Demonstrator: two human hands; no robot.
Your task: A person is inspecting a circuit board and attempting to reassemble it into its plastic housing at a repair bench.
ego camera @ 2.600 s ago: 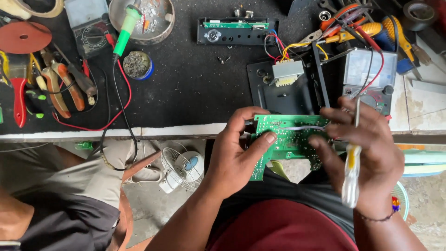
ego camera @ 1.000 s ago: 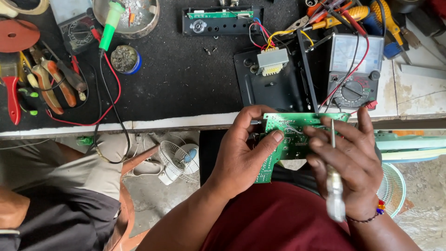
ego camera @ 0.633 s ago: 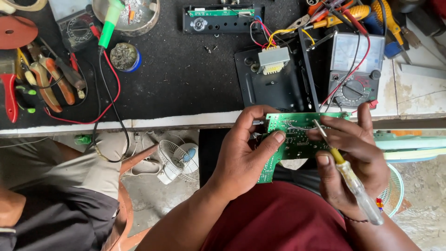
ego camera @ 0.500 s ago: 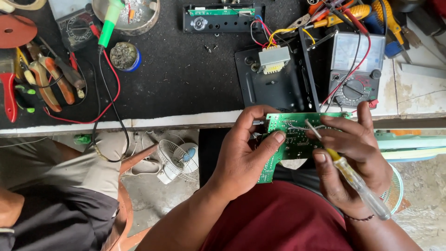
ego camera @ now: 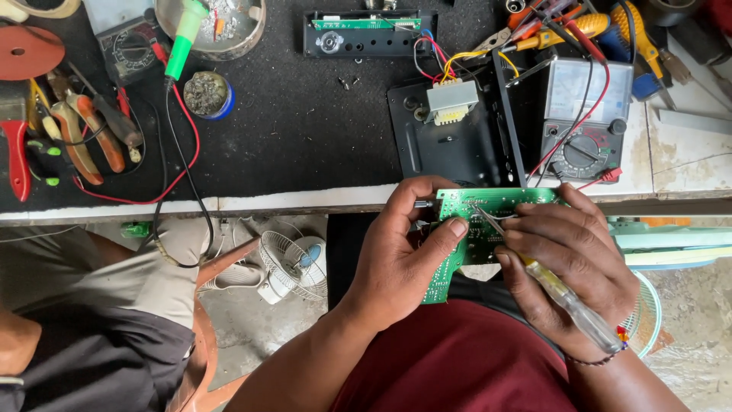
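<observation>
Head view, contents listed left to right.

Far left, upper frame: red disc [ego camera: 29, 52] on the black mat [ego camera: 305, 137] of the desk [ego camera: 686, 149]; below it, pliers with orange handles [ego camera: 80, 133] and a red-handled tool [ego camera: 17, 156] at the frame edge.

Upper left: round metal tray [ego camera: 252, 30] with a green soldering iron [ego camera: 185, 42] resting across it; its black cord [ego camera: 179, 191] runs down over the desk edge. Small blue-rimmed tin [ego camera: 206, 94] just beside the tray.

Lower left: another person's clothed leg [ego camera: 99, 320], seated below the desk. Small white fan [ego camera: 293, 267] on the floor, lower centre-left.

Upper centre: long black panel with a green board strip [ego camera: 370, 32]. Below right of it, black chassis plate [ego camera: 450, 145] carrying a small transformer [ego camera: 451, 101] with coloured wires.

Centre: left hand [ego camera: 404, 259], grip pinching the green circuit board [ego camera: 473, 233], thumb on its face, fingers behind the left edge. Board is held off the desk, just below the desk's front edge, above the person's red-clad lap.

Centre right: right hand [ego camera: 579, 267], grip pressed around a clear-handled screwdriver [ego camera: 564, 294]; shaft slants up-left, tip touching the board's upper face. Fingertips also rest on the board's right edge.

Upper right: analogue multimeter [ego camera: 585, 114] with red and black leads, just beside the chassis plate. Yellow- and orange-handled tools [ego camera: 602, 27] above it.
</observation>
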